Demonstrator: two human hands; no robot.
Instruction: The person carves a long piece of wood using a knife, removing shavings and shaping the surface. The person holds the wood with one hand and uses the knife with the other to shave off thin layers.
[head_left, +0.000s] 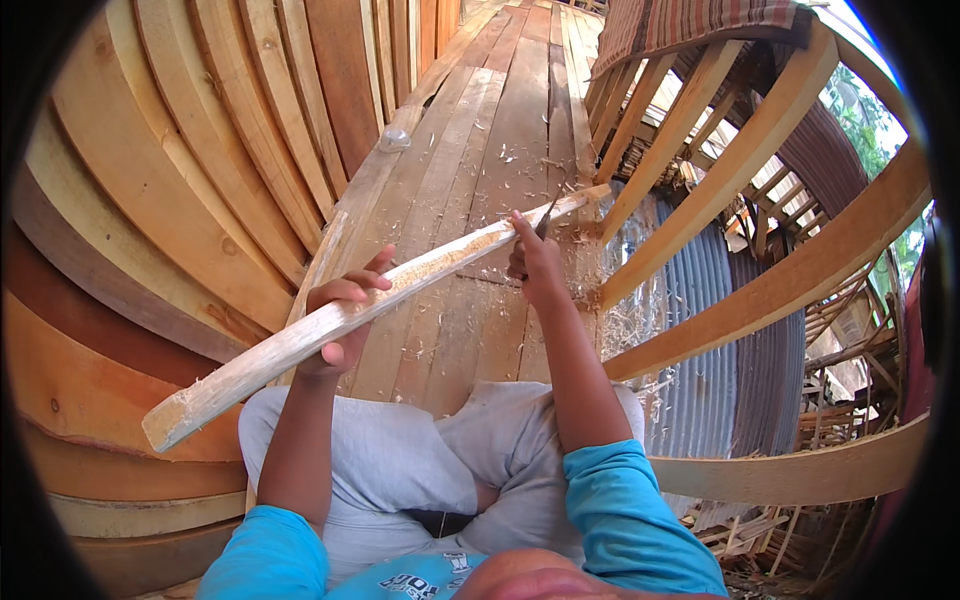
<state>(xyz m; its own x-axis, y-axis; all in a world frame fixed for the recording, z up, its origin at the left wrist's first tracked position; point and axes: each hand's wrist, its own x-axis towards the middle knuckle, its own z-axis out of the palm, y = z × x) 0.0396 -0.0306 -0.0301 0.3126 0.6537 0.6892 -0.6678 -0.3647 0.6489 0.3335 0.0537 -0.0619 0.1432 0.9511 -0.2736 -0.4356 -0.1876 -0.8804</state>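
Shaving the pole (425, 268) seems underway: it slants above the floor (455, 335), left hand (338, 291) curling fingers round it, right hand (540, 262) gripping a knife (544, 222); another stroke likely calls for steady support

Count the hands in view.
2: the left hand around the wooden pole, left of centre; the right hand farther up it, holding a dark-bladed knife. No others show.

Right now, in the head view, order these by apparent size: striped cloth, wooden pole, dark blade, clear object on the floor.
1. Wooden pole
2. Striped cloth
3. Dark blade and clear object: too alike to rank; the right hand may hide part of the blade.
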